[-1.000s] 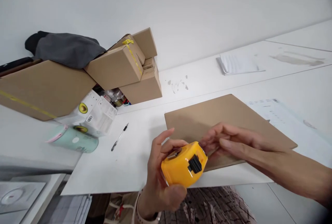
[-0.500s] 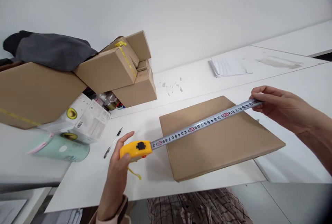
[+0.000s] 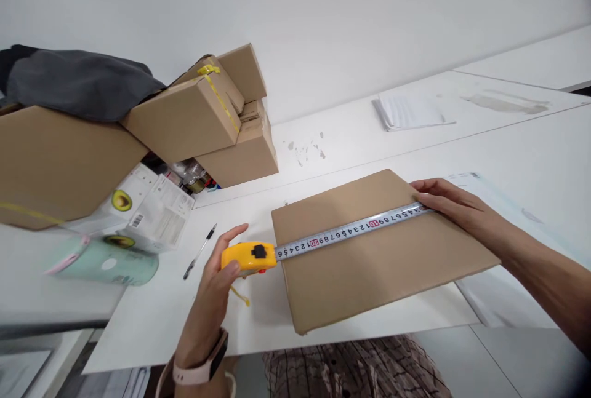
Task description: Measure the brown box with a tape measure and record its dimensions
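Observation:
My left hand (image 3: pixel 215 278) grips the yellow case of a tape measure (image 3: pixel 248 258), just off the left edge of a brown cardboard box (image 3: pixel 369 275). The silver blade (image 3: pixel 344 233) stretches across the box's top, its numbers upside down to me. Pinched at the blade's far end, my right hand (image 3: pixel 446 201) is at the right edge of the box, its fingers partly over that edge. A yellow wrist cord hangs below the case. The box lies on the white table (image 3: pixel 258 336).
Left of the tape lies a pen (image 3: pixel 200 251). A mint-green container (image 3: pixel 108 262), a white avocado-printed box (image 3: pixel 152 201) and stacked cardboard boxes (image 3: pixel 184 121) fill the left side. Papers (image 3: pixel 410 112) lie at the back; a pale sheet (image 3: pixel 512 226) lies beyond the right hand.
My right hand has moved left and down onto the box's right edge. The blade between my hands is shorter and lies lower over the box. The box has shifted slightly left.

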The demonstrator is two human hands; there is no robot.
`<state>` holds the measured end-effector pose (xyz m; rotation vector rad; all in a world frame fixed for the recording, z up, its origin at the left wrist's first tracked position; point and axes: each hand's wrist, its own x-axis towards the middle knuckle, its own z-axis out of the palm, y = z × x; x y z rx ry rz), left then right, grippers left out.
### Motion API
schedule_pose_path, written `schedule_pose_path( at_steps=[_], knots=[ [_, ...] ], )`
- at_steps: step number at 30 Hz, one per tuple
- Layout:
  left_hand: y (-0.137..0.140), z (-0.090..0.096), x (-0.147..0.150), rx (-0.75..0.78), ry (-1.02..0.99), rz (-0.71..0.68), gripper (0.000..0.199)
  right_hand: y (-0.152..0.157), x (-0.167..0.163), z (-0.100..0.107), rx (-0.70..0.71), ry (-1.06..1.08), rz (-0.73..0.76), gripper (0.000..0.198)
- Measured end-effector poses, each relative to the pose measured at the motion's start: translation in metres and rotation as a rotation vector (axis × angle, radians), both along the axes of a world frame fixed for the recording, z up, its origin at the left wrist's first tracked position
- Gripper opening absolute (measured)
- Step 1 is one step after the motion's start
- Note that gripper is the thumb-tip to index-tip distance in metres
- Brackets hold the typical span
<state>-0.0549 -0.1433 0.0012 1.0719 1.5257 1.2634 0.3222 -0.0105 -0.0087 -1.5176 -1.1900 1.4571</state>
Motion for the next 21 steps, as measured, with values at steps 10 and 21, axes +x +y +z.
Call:
schedule_pose_path(
  at_steps=[10, 21],
  knots=[
    [-0.010, 0.000, 0.008, 0.075, 0.018, -0.071, 0.064, 0.025, 0.020, -0.039, -0.083, -0.177, -0.041, 0.071],
    [-0.019, -0.003, 0.007, 0.097, -0.024, -0.057, 0.059, 0.031, 0.021, -0.044, -0.119, -0.176, -0.056, 0.057]
  ],
)
